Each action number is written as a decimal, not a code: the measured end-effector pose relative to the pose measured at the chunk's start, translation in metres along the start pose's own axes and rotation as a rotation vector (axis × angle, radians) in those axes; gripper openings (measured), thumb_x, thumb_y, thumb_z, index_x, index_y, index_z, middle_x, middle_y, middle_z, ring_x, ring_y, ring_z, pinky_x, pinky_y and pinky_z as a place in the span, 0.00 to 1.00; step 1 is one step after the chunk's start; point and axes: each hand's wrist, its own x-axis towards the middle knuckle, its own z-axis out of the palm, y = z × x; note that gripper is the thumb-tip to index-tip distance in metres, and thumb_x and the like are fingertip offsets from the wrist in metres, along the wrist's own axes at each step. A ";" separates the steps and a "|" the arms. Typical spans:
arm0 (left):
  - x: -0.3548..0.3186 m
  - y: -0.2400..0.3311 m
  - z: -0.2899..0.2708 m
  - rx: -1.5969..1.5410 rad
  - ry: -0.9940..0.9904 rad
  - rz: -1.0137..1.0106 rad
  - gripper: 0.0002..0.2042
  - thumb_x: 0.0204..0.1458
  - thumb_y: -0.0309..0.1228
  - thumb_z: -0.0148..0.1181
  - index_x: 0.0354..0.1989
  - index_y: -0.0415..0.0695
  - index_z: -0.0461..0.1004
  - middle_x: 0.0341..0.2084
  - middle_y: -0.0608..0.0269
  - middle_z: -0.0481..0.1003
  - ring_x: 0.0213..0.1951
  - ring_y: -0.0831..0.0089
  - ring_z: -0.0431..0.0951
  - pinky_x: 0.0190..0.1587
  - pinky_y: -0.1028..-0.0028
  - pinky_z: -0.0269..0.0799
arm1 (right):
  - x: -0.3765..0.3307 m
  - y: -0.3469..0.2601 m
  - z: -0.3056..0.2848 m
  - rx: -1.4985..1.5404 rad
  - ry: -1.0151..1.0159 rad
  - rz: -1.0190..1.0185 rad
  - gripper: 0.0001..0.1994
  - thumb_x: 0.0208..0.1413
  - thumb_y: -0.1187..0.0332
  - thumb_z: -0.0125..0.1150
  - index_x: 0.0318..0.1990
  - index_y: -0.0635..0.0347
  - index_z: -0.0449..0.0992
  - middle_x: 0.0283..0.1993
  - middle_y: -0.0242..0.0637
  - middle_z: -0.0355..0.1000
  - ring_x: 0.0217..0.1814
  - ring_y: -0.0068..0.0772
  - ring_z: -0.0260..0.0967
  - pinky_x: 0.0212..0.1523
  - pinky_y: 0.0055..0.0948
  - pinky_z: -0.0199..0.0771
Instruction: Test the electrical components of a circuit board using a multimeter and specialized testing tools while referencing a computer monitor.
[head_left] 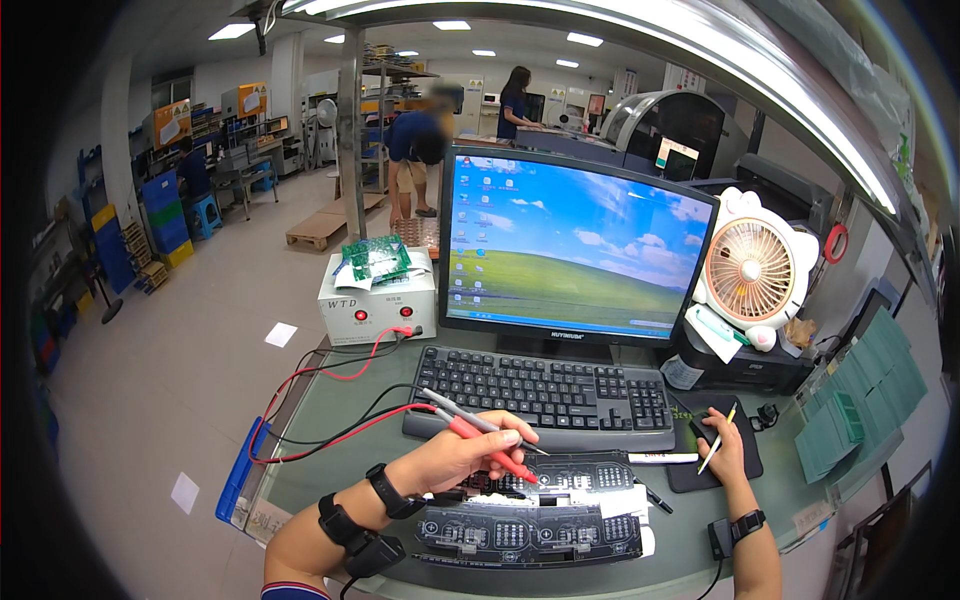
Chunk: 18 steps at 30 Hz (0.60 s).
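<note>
My left hand (475,452) is closed around a red test probe (505,460) and a grey test probe (465,412), held together like chopsticks. Their tips point down at the black circuit boards (560,540) lying on the bench in front of me; whether they touch cannot be made out. From the probes, a red and a black cable (330,440) run left toward a white box (375,300). My right hand (724,448) rests on the black mouse pad (745,470), fingers closed on a thin yellow stick (716,446). A dark shape under those fingers is mostly hidden.
A black keyboard (545,390) lies beyond the boards, before a monitor (580,250). Green circuit boards (378,260) sit on the white box. A fan (752,262) stands on a black printer (735,370). A black marker (654,498) lies beside the boards. Other people work farther back.
</note>
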 end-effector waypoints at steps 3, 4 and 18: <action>0.001 0.000 -0.001 -0.002 -0.005 0.000 0.12 0.62 0.35 0.50 0.47 0.41 0.70 0.32 0.65 0.72 0.27 0.85 0.70 0.30 0.85 0.68 | 0.001 -0.001 0.000 0.000 -0.003 0.005 0.20 0.36 0.72 0.66 0.42 0.55 0.73 0.58 0.41 0.69 0.51 0.48 0.68 0.53 0.40 0.67; 0.002 -0.001 -0.001 -0.004 -0.006 0.001 0.12 0.62 0.35 0.50 0.47 0.40 0.70 0.32 0.65 0.72 0.28 0.85 0.70 0.30 0.85 0.68 | 0.000 -0.001 0.000 -0.001 -0.004 0.016 0.20 0.36 0.71 0.66 0.42 0.55 0.73 0.58 0.41 0.69 0.51 0.48 0.68 0.53 0.40 0.67; 0.003 -0.002 -0.002 -0.010 0.001 -0.002 0.13 0.62 0.35 0.51 0.48 0.40 0.71 0.31 0.64 0.73 0.27 0.83 0.71 0.30 0.84 0.69 | -0.001 0.000 0.001 -0.013 0.001 0.016 0.20 0.36 0.72 0.66 0.43 0.54 0.74 0.58 0.39 0.70 0.51 0.46 0.68 0.54 0.39 0.66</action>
